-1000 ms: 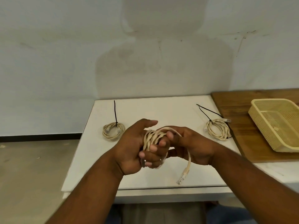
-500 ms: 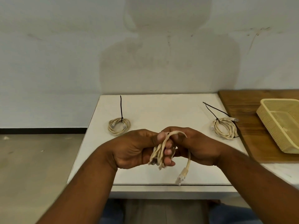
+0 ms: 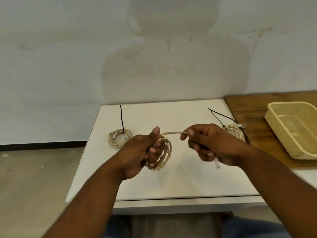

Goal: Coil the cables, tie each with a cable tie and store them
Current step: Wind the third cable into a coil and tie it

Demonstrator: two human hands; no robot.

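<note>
A pale wall [image 3: 68,57] fills the upper half of the frame, and a white table [image 3: 171,115] takes up the middle. At the right edge a wooden surface [image 3: 248,107] adjoins it and carries a cream mesh basket [image 3: 283,134].

In the centre, the left hand [image 3: 137,152] grips a coiled beige cable [image 3: 165,152], fingers curled through the loops and thumb raised above them. Just right of centre, the right hand [image 3: 214,143] pinches the cable's free end [image 3: 173,133], which runs nearly level between the two hands. A clear plug [image 3: 217,164] hangs below the right palm.

Left of centre, a second coil [image 3: 120,138] lies flat on the table with a black cable tie [image 3: 122,117] standing up from it. A third coil [image 3: 235,133] lies near the table's right edge, partly behind the right hand, bound with another black tie [image 3: 221,115] whose tail points to the upper left.
</note>
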